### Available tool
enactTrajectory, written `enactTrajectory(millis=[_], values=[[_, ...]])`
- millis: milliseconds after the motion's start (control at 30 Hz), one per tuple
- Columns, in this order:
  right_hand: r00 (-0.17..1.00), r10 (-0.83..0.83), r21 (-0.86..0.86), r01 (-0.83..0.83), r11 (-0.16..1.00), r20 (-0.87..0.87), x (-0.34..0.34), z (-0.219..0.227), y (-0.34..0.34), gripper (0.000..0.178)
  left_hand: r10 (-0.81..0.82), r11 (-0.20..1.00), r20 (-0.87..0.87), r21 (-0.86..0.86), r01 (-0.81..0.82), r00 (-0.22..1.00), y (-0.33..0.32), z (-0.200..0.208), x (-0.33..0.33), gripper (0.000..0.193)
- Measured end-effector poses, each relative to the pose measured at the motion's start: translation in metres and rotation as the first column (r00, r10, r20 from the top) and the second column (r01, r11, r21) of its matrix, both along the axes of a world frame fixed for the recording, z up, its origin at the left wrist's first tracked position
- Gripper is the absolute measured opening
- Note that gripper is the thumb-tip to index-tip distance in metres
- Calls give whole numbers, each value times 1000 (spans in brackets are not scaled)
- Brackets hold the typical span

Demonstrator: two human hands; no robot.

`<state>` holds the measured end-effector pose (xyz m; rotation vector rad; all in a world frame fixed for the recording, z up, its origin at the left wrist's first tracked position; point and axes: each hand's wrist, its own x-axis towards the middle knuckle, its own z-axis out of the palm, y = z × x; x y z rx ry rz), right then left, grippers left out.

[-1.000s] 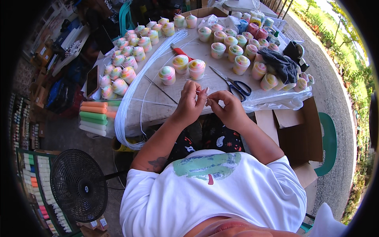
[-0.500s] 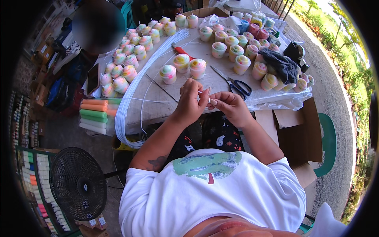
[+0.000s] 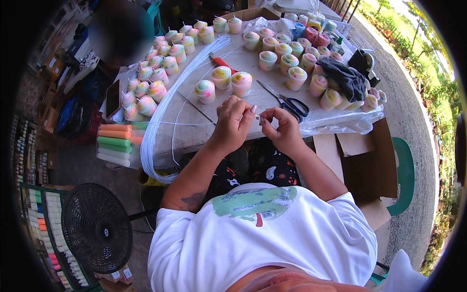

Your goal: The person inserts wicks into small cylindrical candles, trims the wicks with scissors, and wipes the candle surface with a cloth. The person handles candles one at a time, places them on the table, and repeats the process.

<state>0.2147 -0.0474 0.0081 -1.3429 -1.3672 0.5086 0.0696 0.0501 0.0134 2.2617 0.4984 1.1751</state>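
Over the near edge of the table, my left hand (image 3: 231,122) and my right hand (image 3: 283,131) are close together, fingertips pinched. Between them shows a bit of thin white wick (image 3: 257,117); the rest is hidden by my fingers. Just beyond stand three swirled pastel cup candles: one pink and green (image 3: 205,91), one yellow (image 3: 221,78), one orange-yellow (image 3: 241,84). A long bundle of white wick strands (image 3: 187,78) curves down the table to my left. Dark-handled scissors (image 3: 295,107) lie beyond my right hand, and a thin metal rod (image 3: 196,107) lies left of my left hand.
More candles with wicks (image 3: 156,90) crowd the table's left; others (image 3: 296,78) fill the right beside a dark cloth (image 3: 344,78). Coloured sticks (image 3: 115,141) lie at the left edge. A red-handled tool (image 3: 223,64), open cardboard box (image 3: 369,165) and black fan (image 3: 97,228) are nearby.
My right hand has drawn slightly away from my left, opening a small gap between the fingertips. Candles and tools keep their places on the table; the view has shifted slightly.
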Motion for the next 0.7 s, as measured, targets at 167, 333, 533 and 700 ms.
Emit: enactTrajectory(millis=[167,333,533,700], values=[[981,-96,143,72,987,168,-2,5,2,13,35,996,38,-80,-32,999,2,-1,1,14],[1000,17,-86,-14,996,25,7,10,-5,16,33,993,33,-111,-29,999,4,-3,-1,12],[981,183,-57,-187,981,-65,6,22,-6,14,-2,1000,-12,7,2,1000,-5,-11,1,9],[904,93,-11,-97,995,417,8,21,-3,7,-25,999,-44,24,26,999,-7,-8,-4,8]])
